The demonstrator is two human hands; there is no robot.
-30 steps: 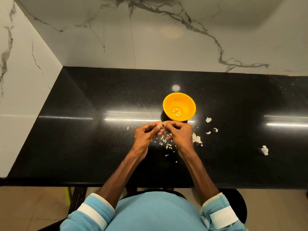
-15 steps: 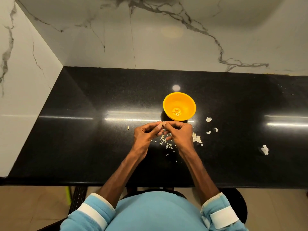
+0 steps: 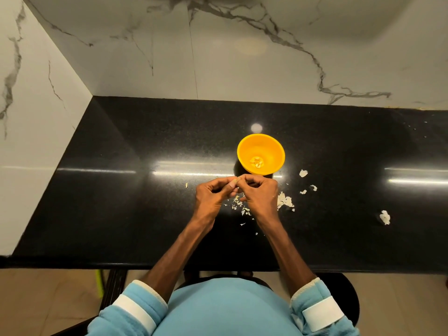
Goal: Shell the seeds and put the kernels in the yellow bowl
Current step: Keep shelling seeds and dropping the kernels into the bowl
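Note:
A yellow bowl [image 3: 260,146] stands on the black counter with several pale kernels [image 3: 257,162] at its bottom. Just in front of it my left hand [image 3: 213,195] and my right hand [image 3: 260,192] meet, fingertips pinched together on a small seed [image 3: 238,179] that is mostly hidden between them. Broken shell bits [image 3: 238,204] lie on the counter under and between my hands.
More white shell pieces [image 3: 284,201] lie right of my right hand, with a few [image 3: 303,173] further right and one lump [image 3: 385,217] far right. The counter [image 3: 121,202] ends at marble walls behind and on the left. Its front edge is near my body.
My hands have stayed almost still; the fingertips shifted only slightly on the seed. The bowl and shell bits have not moved.

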